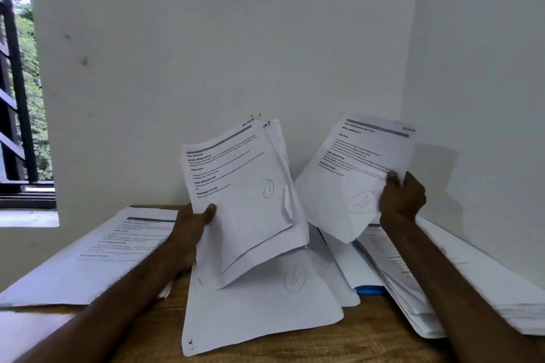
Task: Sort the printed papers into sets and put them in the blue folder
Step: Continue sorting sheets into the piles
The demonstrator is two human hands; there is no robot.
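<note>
Papers [241,186], a bundle gripped by the left hand [191,224] at its lower left edge, stand long axis upright, headings uppermost. Right hand [402,197] pinches one sheet [354,162] extending to its left.

A pale white wall [221,38] is filling the view ahead, meeting a second white wall [486,68] at a corner on the right. Daylight is coming in through a window [20,115] at the far left, where dark bars [14,68] are crossing green foliage [34,82] outside. A white sill [26,218] is running below it. A wooden tabletop [368,342] is sitting against both walls, its brown grain showing near the bottom edge.
</note>
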